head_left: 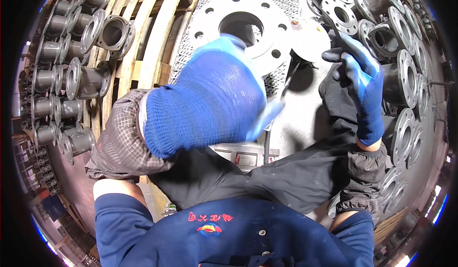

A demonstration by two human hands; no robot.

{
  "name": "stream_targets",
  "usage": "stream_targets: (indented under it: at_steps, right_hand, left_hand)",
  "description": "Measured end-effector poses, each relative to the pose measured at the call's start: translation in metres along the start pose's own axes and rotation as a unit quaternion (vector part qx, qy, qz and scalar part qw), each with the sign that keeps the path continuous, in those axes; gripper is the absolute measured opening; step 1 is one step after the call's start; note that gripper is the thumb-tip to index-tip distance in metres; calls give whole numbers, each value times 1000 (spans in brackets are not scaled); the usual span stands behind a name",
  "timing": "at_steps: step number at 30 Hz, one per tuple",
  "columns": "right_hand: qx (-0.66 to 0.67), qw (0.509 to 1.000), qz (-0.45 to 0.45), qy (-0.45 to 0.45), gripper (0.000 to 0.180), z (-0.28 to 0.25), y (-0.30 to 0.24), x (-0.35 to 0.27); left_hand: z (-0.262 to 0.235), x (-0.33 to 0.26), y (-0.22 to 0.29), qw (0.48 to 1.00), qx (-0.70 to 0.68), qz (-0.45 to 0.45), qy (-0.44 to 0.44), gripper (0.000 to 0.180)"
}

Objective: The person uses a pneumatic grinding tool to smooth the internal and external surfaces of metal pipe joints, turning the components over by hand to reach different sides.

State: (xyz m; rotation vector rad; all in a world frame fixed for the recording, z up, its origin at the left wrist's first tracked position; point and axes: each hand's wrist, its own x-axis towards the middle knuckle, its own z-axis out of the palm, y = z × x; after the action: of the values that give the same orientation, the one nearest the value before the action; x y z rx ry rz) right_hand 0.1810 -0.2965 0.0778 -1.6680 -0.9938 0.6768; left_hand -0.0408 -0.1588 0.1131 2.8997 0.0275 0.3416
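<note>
A grey flanged pipe fitting (217, 14) with bolt holes round its wide rim and a round bore lies in front of me. My left hand (224, 81), in a blue glove, is over its near edge. The thumb sticks out to the right, smeared by motion. The other left fingers are mostly hidden, so their grip does not show. Off to the right, my right hand (365, 76) is raised above my dark trouser leg. Its gloved fingers are stretched out, with dark tips, and I see nothing held. A pale round disc (311, 40) sits between the fitting and this hand.
The fitting rests on a perforated metal surface (281, 83). On the left, several grey flanged fittings (90, 80) stand beside and on a wooden pallet (160, 26). More flanged fittings (406, 78) are stacked close to my right arm. A thin dark rod or hose (267, 148) runs below the surface.
</note>
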Motion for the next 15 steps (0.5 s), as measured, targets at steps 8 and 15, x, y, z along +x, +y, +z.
stream_targets:
  at_steps: [8, 15]
  right_hand:
    - [60, 998, 18, 8, 33, 14, 18, 7]
    - [53, 995, 70, 46, 30, 27, -5, 10]
  left_hand:
    - [35, -4, -25, 999, 16, 41, -17, 53]
    - [-14, -23, -57, 907, -119, -356, 190, 21]
